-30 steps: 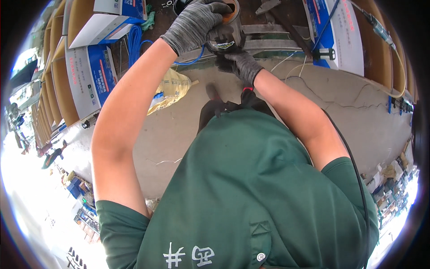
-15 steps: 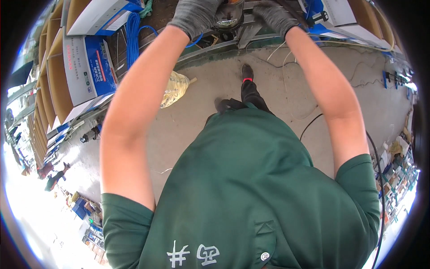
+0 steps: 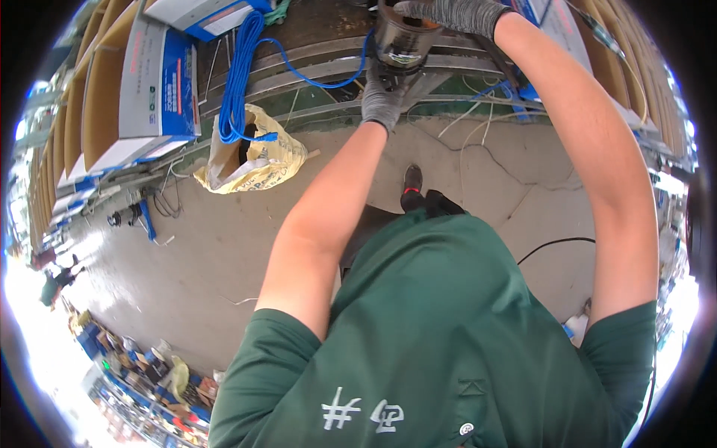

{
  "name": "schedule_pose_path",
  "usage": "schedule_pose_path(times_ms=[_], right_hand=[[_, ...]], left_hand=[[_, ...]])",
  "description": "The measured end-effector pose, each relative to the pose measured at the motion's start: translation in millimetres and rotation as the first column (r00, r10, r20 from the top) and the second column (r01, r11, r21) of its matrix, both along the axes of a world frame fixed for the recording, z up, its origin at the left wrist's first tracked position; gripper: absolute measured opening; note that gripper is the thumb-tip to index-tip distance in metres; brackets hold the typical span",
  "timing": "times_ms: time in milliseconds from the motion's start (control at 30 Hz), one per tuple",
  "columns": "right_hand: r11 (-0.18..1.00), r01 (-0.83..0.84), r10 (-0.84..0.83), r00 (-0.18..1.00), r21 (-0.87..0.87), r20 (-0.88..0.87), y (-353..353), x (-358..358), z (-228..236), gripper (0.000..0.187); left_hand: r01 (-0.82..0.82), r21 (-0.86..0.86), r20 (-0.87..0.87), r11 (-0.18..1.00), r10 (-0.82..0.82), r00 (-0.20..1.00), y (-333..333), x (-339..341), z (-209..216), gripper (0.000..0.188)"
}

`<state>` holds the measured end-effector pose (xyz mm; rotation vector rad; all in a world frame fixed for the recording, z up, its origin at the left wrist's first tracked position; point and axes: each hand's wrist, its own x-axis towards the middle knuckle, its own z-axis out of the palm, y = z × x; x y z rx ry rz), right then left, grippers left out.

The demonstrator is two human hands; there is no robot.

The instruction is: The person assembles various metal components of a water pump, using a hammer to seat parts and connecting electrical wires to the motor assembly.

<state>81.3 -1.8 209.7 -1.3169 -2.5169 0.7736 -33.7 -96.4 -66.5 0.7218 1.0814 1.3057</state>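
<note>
A shiny dark metal cylinder (image 3: pixel 403 45) with a brown, open upper end is at the top of the view, over the bench edge. My left hand (image 3: pixel 382 101), in a grey glove, supports it from below, its fingers partly hidden behind it. Grey-gloved too, my right hand (image 3: pixel 463 13) grips the upper rim, with a finger reaching over the opening. A blue cable (image 3: pixel 317 82) runs from beside the cylinder to a tied blue coil (image 3: pixel 237 75), which hangs over the bench's front edge.
Cardboard boxes in blue and white (image 3: pixel 160 89) line the left, with more at the upper right. A yellowish sack (image 3: pixel 258 175) stands open below the blue coil. Loose wires (image 3: pixel 485 142) trail on the floor beneath the metal bench frame (image 3: pixel 314 56).
My left hand has moved right and down, from beside the cylinder to its underside. My right hand has come to the rim. The cylinder sits slightly lower and further right in view.
</note>
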Motion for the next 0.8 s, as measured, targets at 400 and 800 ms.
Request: schedule_pose_path(times_ms=[400,800], right_hand=[[0.985,-0.172,0.173,0.982,0.022,-0.07,-11.0,-39.4,-2.8,0.025],[0.988,-0.156,0.157,0.979,0.015,-0.131,-11.4,-27.8,1.8,0.026]], left_hand=[[-0.028,-0.007,-0.204,1.0,0.026,0.979,33.7,-2.1,-28.8,0.106],[-0.011,-0.219,0.596,0.976,0.142,0.791,-5.1,3.3,105.5,0.082]])
